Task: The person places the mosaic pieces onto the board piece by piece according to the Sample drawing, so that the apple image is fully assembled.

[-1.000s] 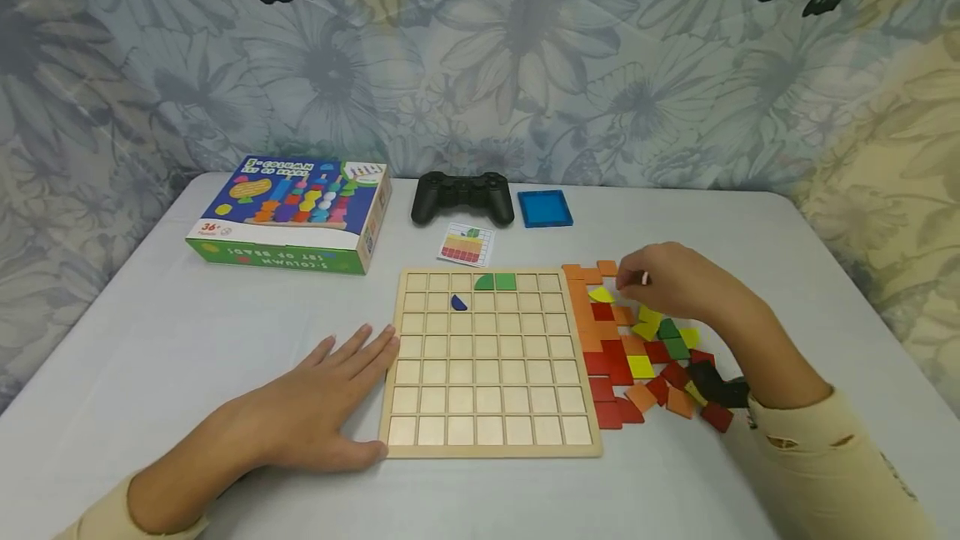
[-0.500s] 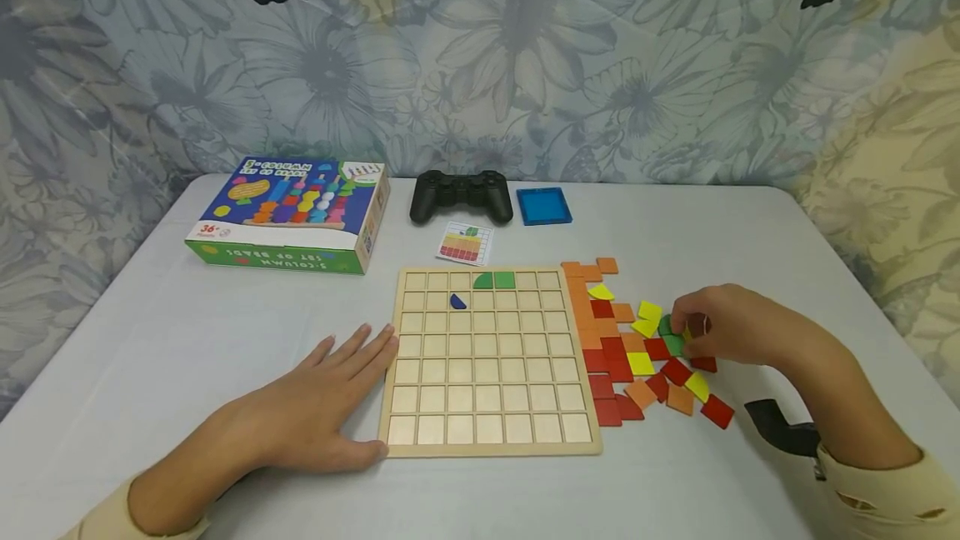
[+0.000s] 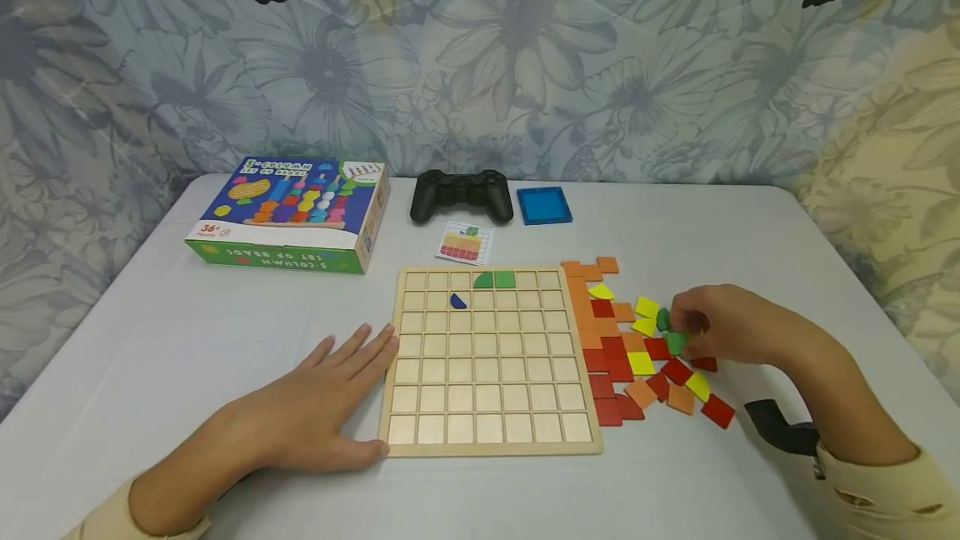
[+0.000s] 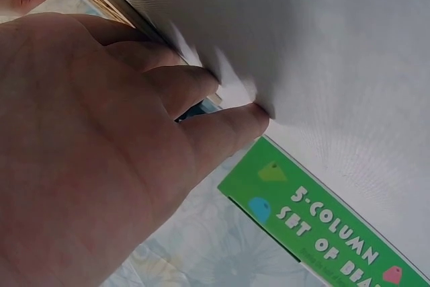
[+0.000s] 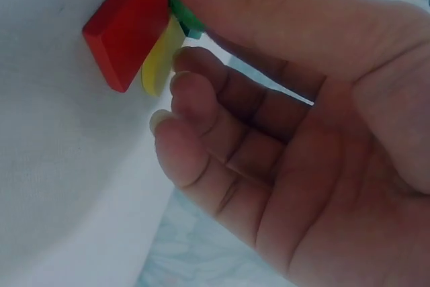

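Note:
My left hand (image 3: 315,407) lies flat at the left edge of the wooden grid board (image 3: 487,451), fingers spread, fingertips at its frame. Over the heap of loose tiles on the right, my right hand (image 3: 742,327) pinches a green tile (image 3: 676,344) between thumb and fingers. In the right wrist view the thumb presses against that green tile (image 5: 185,11), beside a red tile (image 5: 127,28) and a yellow tile (image 5: 158,62). A green quarter-round tile (image 3: 483,281) and a green square tile (image 3: 506,280) sit in the board's top row. A small dark blue piece (image 3: 458,302) lies one row below.
Orange tiles (image 3: 581,302), red tiles (image 3: 609,413) and yellow tiles (image 3: 641,363) spread along the board's right side. Behind the board are a pattern card (image 3: 466,243), a black game controller (image 3: 462,197) and a blue tray (image 3: 544,207). A toy box (image 3: 288,215) stands at the back left.
My right hand has come from the upper orange tiles down and right to the green tiles, and has taken hold of one, shifting the pieces near it slightly. My left hand stays put.

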A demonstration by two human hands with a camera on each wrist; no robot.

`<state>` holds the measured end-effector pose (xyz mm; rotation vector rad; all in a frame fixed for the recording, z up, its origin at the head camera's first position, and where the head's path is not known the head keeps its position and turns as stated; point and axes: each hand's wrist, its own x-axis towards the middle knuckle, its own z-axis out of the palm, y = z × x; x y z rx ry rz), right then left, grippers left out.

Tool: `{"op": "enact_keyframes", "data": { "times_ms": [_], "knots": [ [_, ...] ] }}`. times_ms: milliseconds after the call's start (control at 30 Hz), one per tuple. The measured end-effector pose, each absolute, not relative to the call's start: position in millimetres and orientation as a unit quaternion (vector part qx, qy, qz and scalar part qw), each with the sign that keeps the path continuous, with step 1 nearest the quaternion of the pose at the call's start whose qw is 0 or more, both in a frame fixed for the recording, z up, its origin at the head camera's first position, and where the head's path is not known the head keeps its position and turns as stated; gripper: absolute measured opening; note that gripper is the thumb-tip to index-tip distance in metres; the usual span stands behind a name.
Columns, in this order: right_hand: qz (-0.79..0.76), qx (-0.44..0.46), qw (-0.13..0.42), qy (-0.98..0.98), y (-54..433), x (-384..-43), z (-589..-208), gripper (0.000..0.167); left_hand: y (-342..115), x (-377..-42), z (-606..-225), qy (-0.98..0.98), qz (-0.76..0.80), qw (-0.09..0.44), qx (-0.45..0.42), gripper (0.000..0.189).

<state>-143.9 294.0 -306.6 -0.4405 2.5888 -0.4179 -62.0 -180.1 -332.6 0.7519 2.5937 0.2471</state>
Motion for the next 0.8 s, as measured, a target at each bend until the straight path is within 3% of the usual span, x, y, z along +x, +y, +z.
{"op": "enact_keyframes", "data": {
  "times_ms": [333, 800],
  "knots": [
    [-0.152, -0.166, 0.231, 0.946, 298.7, -143.2, -302.2, 0.014, -180.1, -61.6, -333.4, 0.936, 0.085, 0.211, 0.27, 0.106],
    [-0.153, -0.181, 0.207, 0.949, 296.3, -143.7, -296.6, 0.015, -182.9, -63.2, -334.7, 0.933, 0.093, 0.205, 0.28, 0.106]
  ]
}}
